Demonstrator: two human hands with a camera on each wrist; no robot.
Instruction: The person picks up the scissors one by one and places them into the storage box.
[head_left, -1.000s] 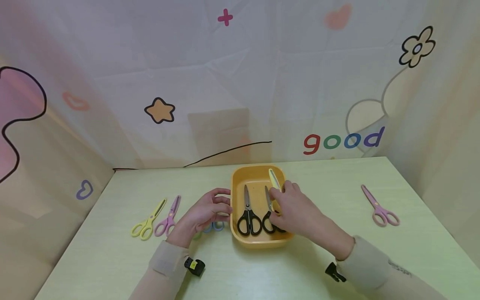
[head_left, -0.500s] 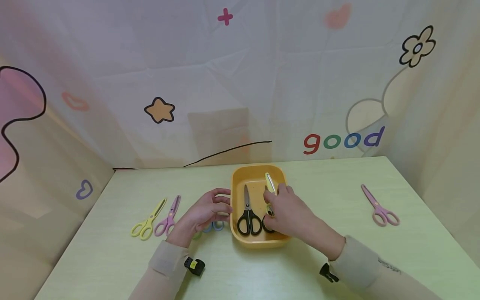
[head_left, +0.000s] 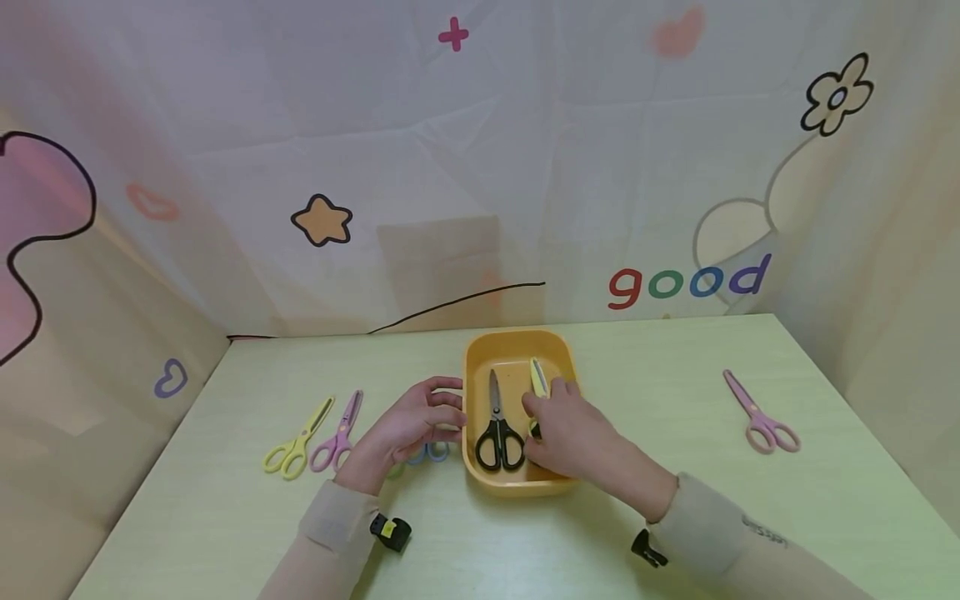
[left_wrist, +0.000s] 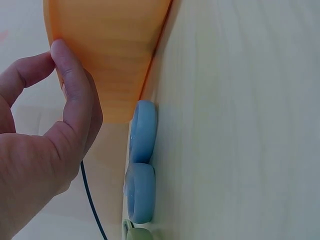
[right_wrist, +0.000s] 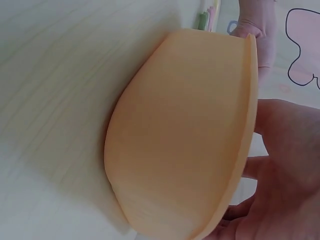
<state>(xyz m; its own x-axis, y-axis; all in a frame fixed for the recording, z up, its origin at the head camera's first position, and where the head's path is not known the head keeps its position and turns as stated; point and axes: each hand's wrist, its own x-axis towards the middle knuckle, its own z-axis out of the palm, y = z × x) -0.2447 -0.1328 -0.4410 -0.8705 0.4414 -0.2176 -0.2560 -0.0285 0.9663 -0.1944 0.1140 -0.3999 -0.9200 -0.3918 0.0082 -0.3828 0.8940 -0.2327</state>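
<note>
My left hand (head_left: 422, 421) touches the left rim of a yellow-orange tray (head_left: 517, 483) with relaxed, bent fingers; the left wrist view shows fingertips meeting at that rim. My right hand (head_left: 573, 429) is inside the tray's right half and holds yellow scissors (head_left: 538, 377), whose blade end points away from me. The hand hides their handles. A bit of black (head_left: 535, 430) shows under that hand, part of a second black-handled pair mostly covered. In the tray's left half lie black-handled scissors (head_left: 498, 433), blades pointing away.
Left on the table are yellow scissors (head_left: 297, 442) and purple scissors (head_left: 342, 433). Blue scissors (left_wrist: 142, 132) and green ones (left_wrist: 137, 233) lie close to the tray, partly behind my left hand. Pink scissors (head_left: 759, 423) lie far right. A printed curtain (head_left: 450, 167) hangs behind.
My right hand has moved left and slightly nearer me within the tray, carrying the yellow scissors over the right black pair, which is now mostly hidden. My left hand stays in place.
</note>
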